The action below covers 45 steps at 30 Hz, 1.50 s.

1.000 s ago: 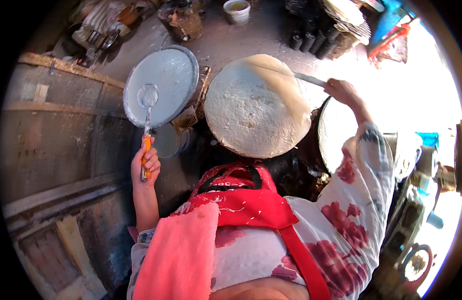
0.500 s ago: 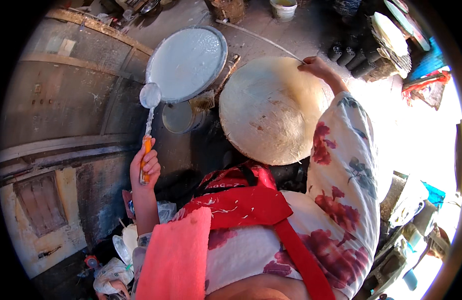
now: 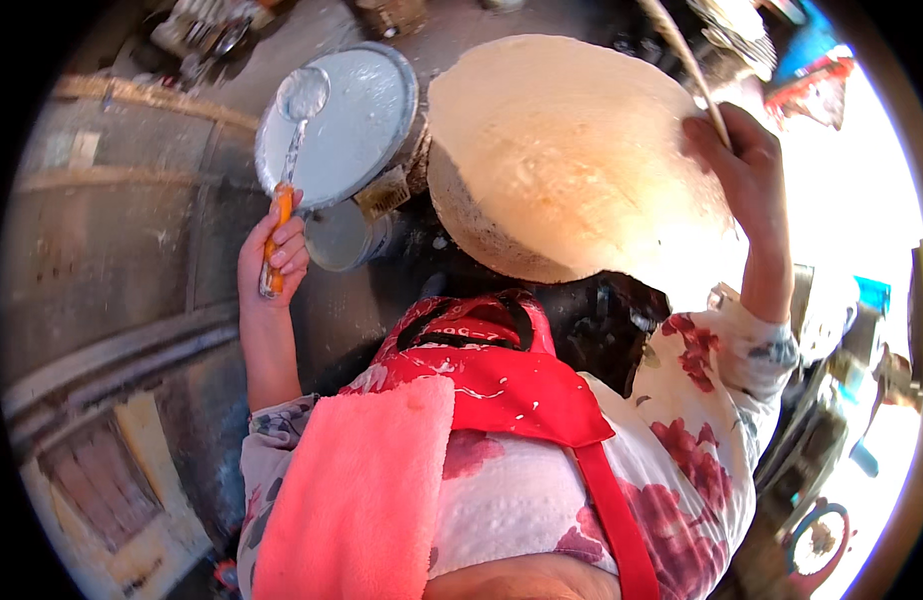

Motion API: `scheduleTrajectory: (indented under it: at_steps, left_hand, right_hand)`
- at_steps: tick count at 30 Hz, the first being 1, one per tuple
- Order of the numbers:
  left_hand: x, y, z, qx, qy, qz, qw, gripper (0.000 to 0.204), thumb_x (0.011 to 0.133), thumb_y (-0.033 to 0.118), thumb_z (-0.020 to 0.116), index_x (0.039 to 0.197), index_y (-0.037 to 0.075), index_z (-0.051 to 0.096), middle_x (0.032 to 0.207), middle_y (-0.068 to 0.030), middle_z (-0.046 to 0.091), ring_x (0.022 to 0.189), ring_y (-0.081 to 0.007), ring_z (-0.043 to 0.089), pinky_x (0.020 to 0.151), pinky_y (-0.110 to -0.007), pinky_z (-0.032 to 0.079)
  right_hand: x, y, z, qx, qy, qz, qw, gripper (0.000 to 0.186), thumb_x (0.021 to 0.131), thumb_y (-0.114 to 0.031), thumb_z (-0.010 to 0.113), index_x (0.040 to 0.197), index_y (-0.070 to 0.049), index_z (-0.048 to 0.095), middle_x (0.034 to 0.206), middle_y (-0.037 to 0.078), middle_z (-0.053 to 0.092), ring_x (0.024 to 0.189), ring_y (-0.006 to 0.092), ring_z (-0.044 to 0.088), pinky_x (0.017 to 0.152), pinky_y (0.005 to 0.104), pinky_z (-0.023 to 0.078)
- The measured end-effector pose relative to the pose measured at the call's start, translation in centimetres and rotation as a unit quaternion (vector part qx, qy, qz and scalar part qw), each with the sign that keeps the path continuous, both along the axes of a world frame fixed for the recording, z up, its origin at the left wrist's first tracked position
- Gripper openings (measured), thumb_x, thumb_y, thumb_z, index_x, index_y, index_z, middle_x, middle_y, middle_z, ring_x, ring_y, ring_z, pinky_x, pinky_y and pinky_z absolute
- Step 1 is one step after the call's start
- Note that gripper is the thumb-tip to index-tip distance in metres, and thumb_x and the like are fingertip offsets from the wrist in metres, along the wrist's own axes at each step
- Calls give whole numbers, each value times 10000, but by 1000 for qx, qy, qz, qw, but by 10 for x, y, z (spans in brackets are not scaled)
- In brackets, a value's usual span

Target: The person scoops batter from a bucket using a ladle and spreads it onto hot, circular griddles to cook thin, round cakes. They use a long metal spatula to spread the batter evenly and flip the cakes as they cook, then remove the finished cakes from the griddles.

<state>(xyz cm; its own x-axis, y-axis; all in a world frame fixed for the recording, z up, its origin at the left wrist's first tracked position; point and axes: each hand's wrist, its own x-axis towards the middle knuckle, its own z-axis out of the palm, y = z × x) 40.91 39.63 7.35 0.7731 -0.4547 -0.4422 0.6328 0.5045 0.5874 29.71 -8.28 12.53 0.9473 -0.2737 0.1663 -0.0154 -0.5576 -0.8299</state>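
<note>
L hand [image 3: 275, 250] closed round ladle [image 3: 284, 202], best held over tub [image 3: 412, 105] upper L; R hand [image 3: 747, 170], upper R, curled on stick [image 3: 689, 60] by thin round sheet [image 3: 567, 130], upper ctr, best handled gently.

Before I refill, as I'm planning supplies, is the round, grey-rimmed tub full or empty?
Not empty: white liquid spreads across the tub. Whether full, I cannot tell; depth is hidden.

L hand [image 3: 274, 250] grips ladle [image 3: 283, 205] — bowl end beyond grip, over tub [image 3: 413, 105]. Bucket [image 3: 383, 234] just R of L grip, nr tub. Sheet [image 3: 572, 150] btwn grips, R edge by R hand [image 3: 750, 165] — stick [image 3: 690, 65] angling fwd-L from R grip.
</note>
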Motion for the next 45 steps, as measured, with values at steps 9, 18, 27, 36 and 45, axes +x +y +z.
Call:
scheduleTrajectory:
  at_steps: [9, 18, 27, 36, 45]
  left_hand:
    - [72, -44, -5, -31, 1, -358, 933, 375, 986, 174, 377, 1303, -26, 356, 662, -3, 402, 391, -55, 399, 360, -203, 372]
    - [23, -92, 18, -63, 69, -706, 702, 383, 980, 192, 407, 1302, -9, 357, 670, -14, 416, 403, -67, 426, 367, -203, 376]
    - [63, -141, 34, -73, 183, -875, 442, 341, 972, 183, 411, 1264, 9, 429, 664, -2, 408, 426, -69, 385, 377, -215, 326]
    - [50, -147, 95, -84, 176, -921, 336, 342, 976, 178, 393, 1261, -10, 420, 640, 13, 372, 429, -65, 355, 393, -217, 312]
    - [60, -161, 71, -66, 102, -897, 425, 328, 976, 175, 393, 1252, 0, 430, 630, 18, 353, 424, -68, 349, 381, -216, 303]
  right_hand:
    - [-201, 164, 13, -66, -46, -490, 868, 178, 841, -191, 688, 842, -19, 643, 617, -37, 561, 560, 19, 471, 515, 178, 352]
    - [-345, 440, 22, 6, -55, -798, 600, 200, 842, -195, 673, 817, 1, 645, 639, -74, 498, 580, 25, 402, 534, 191, 345]
    - [-265, 763, 203, -221, 78, -904, 358, 229, 885, -259, 620, 810, -44, 641, 688, -73, 523, 644, 38, 433, 579, 210, 373]
    - [-157, 777, 300, -395, 486, -747, 222, 188, 882, -260, 574, 913, -76, 594, 810, 130, 616, 756, 278, 611, 605, 384, 465]
    - [-131, 714, -41, -254, 412, -842, 237, 92, 760, -134, 603, 833, -113, 552, 820, 76, 528, 771, 283, 582, 621, 392, 500]
